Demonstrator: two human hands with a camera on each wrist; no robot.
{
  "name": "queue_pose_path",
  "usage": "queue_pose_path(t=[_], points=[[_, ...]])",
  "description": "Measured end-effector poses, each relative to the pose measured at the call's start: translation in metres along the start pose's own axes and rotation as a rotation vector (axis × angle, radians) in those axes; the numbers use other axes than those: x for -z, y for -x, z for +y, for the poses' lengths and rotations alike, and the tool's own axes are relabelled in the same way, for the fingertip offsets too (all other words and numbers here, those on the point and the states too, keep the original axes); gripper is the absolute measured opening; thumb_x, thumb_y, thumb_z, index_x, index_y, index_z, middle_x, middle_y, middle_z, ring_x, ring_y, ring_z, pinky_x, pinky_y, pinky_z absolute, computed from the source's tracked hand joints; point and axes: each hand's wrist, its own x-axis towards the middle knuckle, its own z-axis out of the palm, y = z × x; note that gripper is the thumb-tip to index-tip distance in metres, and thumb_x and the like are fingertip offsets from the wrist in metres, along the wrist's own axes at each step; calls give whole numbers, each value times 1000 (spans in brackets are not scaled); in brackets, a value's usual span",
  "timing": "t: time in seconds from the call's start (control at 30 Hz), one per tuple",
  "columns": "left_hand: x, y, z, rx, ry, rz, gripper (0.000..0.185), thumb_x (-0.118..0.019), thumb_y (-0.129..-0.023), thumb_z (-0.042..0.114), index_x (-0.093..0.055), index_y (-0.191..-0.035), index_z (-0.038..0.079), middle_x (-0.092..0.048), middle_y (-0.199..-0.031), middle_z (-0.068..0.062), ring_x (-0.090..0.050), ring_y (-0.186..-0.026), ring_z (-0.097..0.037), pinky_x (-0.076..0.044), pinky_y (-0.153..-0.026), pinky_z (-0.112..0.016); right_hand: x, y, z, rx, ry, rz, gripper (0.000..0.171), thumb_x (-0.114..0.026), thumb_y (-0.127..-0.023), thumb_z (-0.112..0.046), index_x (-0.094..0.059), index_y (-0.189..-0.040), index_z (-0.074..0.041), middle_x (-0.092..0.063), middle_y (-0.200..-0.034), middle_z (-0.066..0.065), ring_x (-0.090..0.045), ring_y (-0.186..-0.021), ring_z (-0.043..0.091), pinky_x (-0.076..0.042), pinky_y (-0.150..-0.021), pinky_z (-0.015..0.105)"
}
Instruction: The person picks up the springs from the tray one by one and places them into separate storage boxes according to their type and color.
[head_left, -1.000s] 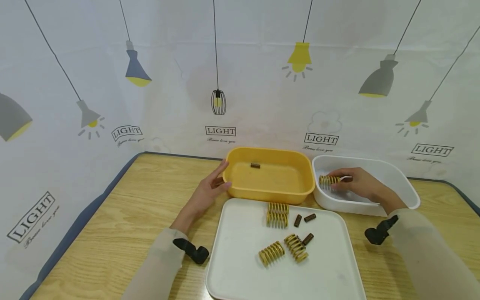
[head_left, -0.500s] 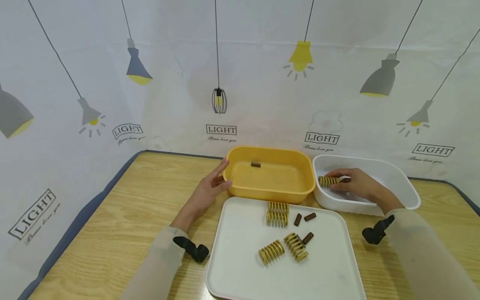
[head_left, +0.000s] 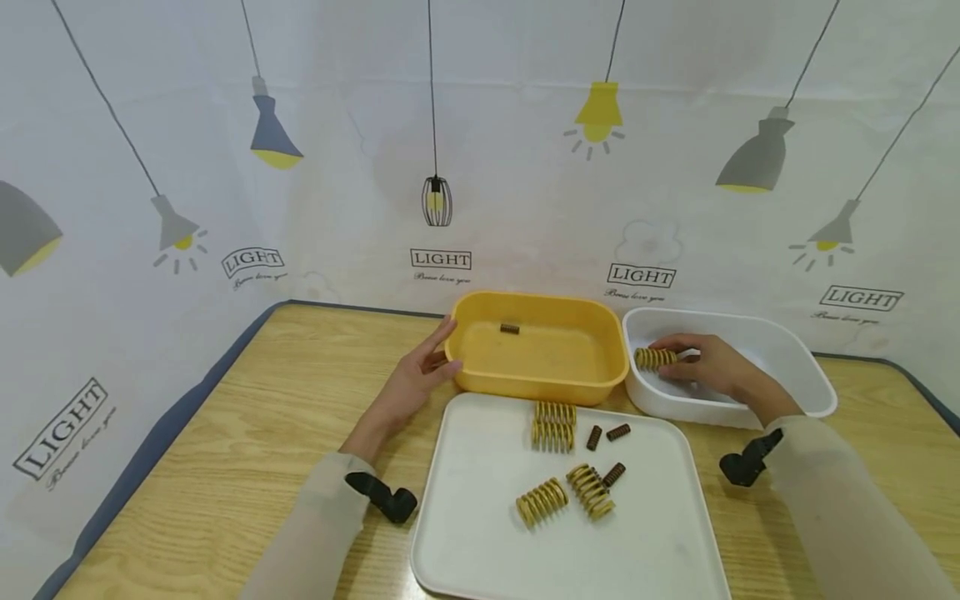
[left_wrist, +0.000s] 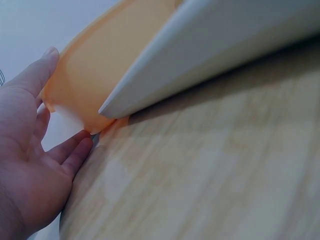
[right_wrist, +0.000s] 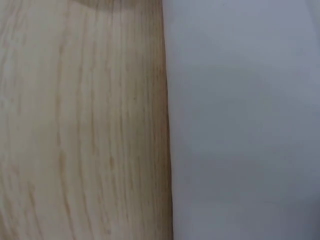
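My right hand (head_left: 708,362) reaches into the white bin (head_left: 795,350) and pinches a large gold coil spring (head_left: 654,359) by its right end, thumb and fingers on either side. The spring lies sideways near the bin's left wall. At the yellow bin (head_left: 540,387), my left hand (head_left: 408,385) touches the left end with its fingers spread; in the left wrist view the fingers (left_wrist: 77,152) rest along the bin's outer wall. One small brown spring (head_left: 510,329) lies inside the yellow bin. The right wrist view shows the white bin's side (right_wrist: 240,120) but no hand.
In front of the bins, a white tray (head_left: 487,550) bears gold springs (head_left: 542,502) and three small brown springs (head_left: 618,432). One brown spring (head_left: 613,475) lies against a gold one (head_left: 590,492). A wooden table (head_left: 247,417) supports everything; a lamp-printed cloth (head_left: 517,225) hangs behind.
The gold spring in my right hand has shifted slightly left and settled within the white bin. My left hand stays at the yellow bin; the tray's springs have not moved.
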Motion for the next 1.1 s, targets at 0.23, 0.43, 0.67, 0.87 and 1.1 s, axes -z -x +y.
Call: queue_pose_path(t=[0.23, 0.43, 0.67, 0.87, 1.1], points=[[0, 4, 11, 17, 23, -13, 63, -59, -96, 16, -28, -152, 17, -11, -159, 9, -36, -134, -34, -37, -105, -40, 0, -1, -1, -21, -6, 6, 51, -73, -86, -22, -57, -130, -1, -52, -128, 26, -57, -105, 35, -53, -80, 39], [-2, 9, 28, 32, 32, -19, 62, -59, -96, 14, -29, -151, 17, -10, -159, 4, -34, -134, -36, -36, -106, -40, 2, -1, -2, -26, 12, 24, 52, -73, -86, -22, -56, -131, -3, -52, -127, 25, -57, -104, 36, -52, -79, 40], [-3, 9, 27, 31, 31, -21, 63, -58, -96, 14, -28, -151, 15, -9, -160, 2, -34, -134, -37, -36, -106, -41, 2, -1, 2, -46, -26, 34, 54, -73, -86, -22, -55, -133, -4, -50, -127, 24, -56, -100, 33, -52, -73, 32], [-2, 9, 26, 34, 36, -18, 63, -59, -96, 14, -28, -151, 15, -10, -159, 4, -35, -134, -36, -36, -105, -40, 2, -2, 2, -57, -50, 37, 53, -72, -87, -18, -54, -134, -6, -50, -126, 23, -56, -95, 31, -52, -71, 32], [-3, 9, 26, 41, 42, -12, 62, -59, -96, 14, -30, -151, 18, -12, -159, 7, -35, -134, -36, -37, -105, -39, 3, 0, 0, -65, -69, 48, 52, -71, -88, -18, -54, -134, -6, -49, -125, 23, -56, -92, 30, -53, -68, 31]])
